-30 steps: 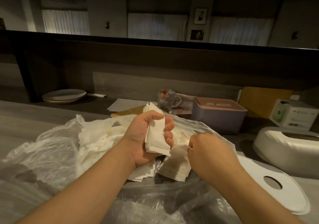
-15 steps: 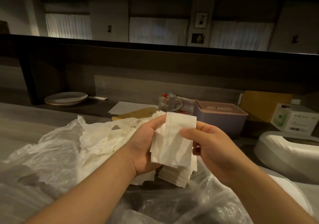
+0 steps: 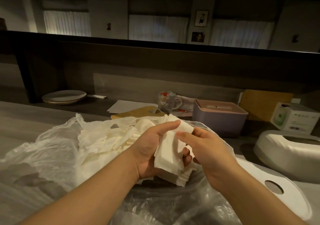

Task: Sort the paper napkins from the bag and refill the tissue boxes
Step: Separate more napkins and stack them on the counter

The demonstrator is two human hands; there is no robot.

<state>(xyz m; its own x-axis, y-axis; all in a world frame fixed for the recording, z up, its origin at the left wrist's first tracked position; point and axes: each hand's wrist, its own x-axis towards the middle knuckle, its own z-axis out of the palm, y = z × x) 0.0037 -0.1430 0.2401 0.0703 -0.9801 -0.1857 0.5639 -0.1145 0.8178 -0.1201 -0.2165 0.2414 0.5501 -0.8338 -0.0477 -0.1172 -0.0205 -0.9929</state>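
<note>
- The clear plastic bag [image 3: 43,155] spreads out under and to the left of your hands, with loose napkins [image 3: 107,141] heaped in its mouth just left of your left hand; that heap lies as it did half a second ago.
- Right of your right hand sit the white tissue box shell [image 3: 285,148] and, nearer you, its flat white base plate [image 3: 294,198] with an oval hole.
- Beyond your hands, the purple tissue box [image 3: 218,119] stands with its pink lid on; a glass mug [image 3: 167,101] is just to its left.
- Far right, the white carton [image 3: 297,119] carries a green bottle picture; its lettering is too small to read.
- Your left hand [image 3: 152,148] grips the napkin stack [image 3: 170,153], thumb across the top and fingers curled beneath, lower and more tilted than half a second ago.
- Your right hand [image 3: 207,148] no longer holds the stack upright: its thumb now presses on the top napkin, the other fingers loosely curled behind the stack's right edge.
- A second small pile [image 3: 178,178] lies in the bag under your hands.
</note>
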